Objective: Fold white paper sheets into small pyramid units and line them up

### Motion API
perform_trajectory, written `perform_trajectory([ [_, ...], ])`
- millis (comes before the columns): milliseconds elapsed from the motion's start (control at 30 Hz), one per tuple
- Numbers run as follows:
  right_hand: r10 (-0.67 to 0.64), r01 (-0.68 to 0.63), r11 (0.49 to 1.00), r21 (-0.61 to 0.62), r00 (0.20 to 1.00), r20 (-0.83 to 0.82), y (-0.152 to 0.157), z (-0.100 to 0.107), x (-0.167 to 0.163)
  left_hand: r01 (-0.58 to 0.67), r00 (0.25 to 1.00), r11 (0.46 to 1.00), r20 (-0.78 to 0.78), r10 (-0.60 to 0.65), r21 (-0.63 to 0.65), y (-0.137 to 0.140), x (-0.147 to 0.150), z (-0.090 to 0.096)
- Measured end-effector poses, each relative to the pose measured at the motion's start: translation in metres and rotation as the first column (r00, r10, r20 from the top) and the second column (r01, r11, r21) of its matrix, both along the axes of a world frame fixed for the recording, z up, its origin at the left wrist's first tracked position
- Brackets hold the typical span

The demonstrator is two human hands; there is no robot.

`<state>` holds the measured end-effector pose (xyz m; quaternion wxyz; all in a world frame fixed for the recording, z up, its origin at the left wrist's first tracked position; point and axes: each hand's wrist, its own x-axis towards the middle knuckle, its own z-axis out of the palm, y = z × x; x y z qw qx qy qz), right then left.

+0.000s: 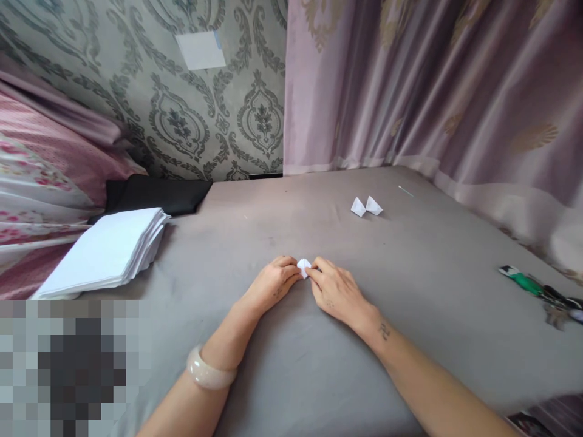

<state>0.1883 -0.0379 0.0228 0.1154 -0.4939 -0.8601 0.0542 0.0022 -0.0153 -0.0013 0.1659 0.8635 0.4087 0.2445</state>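
A small piece of folded white paper (303, 267) is between my two hands, low over the grey cloth surface (291, 224). My left hand (277, 280), with a pale bangle (210, 369) on its forearm, pinches the paper's left edge. From the other side, my right hand (337, 288) grips its right edge with closed fingers. Part of the paper is covered by the fingertips. Farther back to the right sit two small folded white paper shapes (366, 207), side by side with pointed corners.
On the left lies a thick stack of white paper (107, 249), with a dark folded cloth (157, 194) behind it. A green-handled cutter (523, 280) rests at the right near some dark-handled items (562, 300). Purple curtains (410, 91) hang along the back and right.
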Motion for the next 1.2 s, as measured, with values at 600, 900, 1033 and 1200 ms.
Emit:
perform_trajectory([
  [600,-0.018,0.016,0.996,0.086,1.0,0.024,0.005,-0.01,-0.002,-0.034,0.995,0.999,-0.094,0.037,0.031,-0.006,0.004,0.008],
  [900,-0.04,0.03,0.991,0.13,0.996,0.078,0.003,-0.012,-0.004,-0.076,0.991,0.993,-0.105,0.086,0.094,-0.005,0.006,0.002],
  [1033,-0.037,0.029,0.994,0.108,0.997,0.066,0.002,-0.011,-0.004,-0.043,0.978,0.987,-0.195,0.073,0.154,-0.005,0.007,0.002],
  [1200,-0.04,0.034,0.995,0.097,0.997,0.059,0.003,-0.011,-0.004,-0.052,0.969,0.984,-0.23,0.09,0.169,-0.006,0.008,0.001],
])
